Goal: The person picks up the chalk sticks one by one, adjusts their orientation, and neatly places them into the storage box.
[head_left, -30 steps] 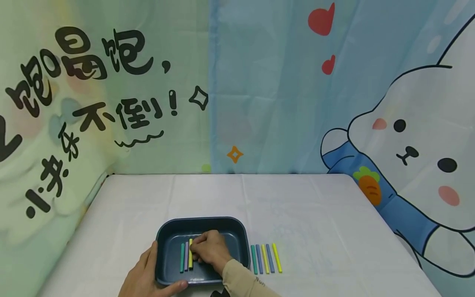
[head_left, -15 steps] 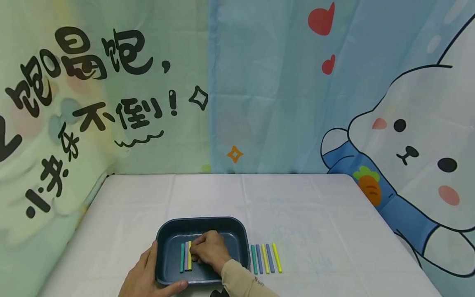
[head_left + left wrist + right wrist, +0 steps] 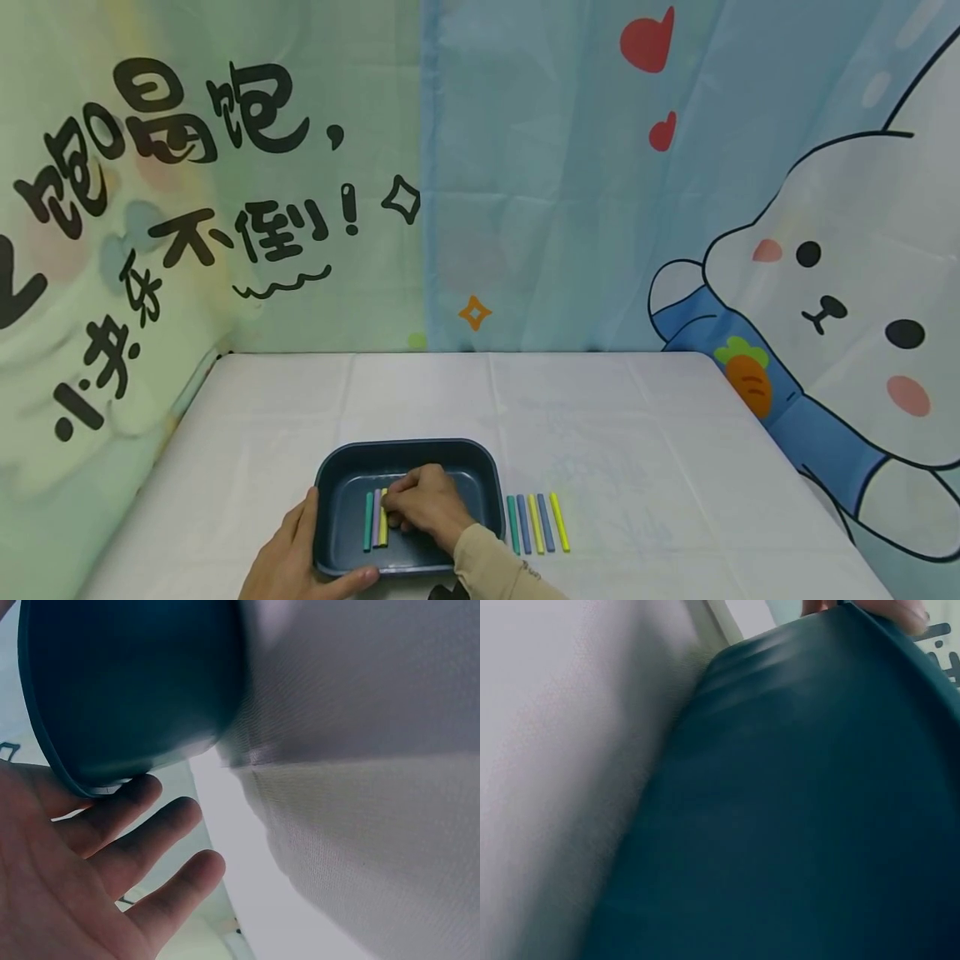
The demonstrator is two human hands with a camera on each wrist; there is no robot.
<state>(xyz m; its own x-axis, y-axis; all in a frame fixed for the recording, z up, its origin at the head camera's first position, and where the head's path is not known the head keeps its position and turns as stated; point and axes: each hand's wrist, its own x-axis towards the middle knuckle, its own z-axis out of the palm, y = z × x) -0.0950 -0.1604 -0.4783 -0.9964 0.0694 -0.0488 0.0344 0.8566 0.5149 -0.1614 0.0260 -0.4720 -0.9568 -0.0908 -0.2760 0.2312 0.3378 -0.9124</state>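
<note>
In the head view my right hand (image 3: 429,503) reaches into a dark blue rectangular tray (image 3: 480,475), fingers bent, pinching a thin yellow stick (image 3: 384,533) near its upper half. Left of that stick lie a purple stick (image 3: 377,521) and a green stick (image 3: 368,523), all roughly parallel. My left hand (image 3: 296,558) rests against the tray's front left corner, with its thumb along the front rim. Its fairly straight fingers touch the tray rim (image 3: 45,742) in the left wrist view. The right wrist view shows mainly the outer tray wall (image 3: 780,795); the right fingertips are hidden there.
On the white tablecloth (image 3: 637,433), just right of the tray, several sticks lie in a row: a green stick (image 3: 513,525), blue ones and a bright yellow stick (image 3: 559,522) at the end. A printed curtain (image 3: 525,208) hangs behind the table.
Over the past second the yellow stick in the tray has shifted slightly toward the front and left, closer beside the purple stick. My left hand and the tray stay in place.
</note>
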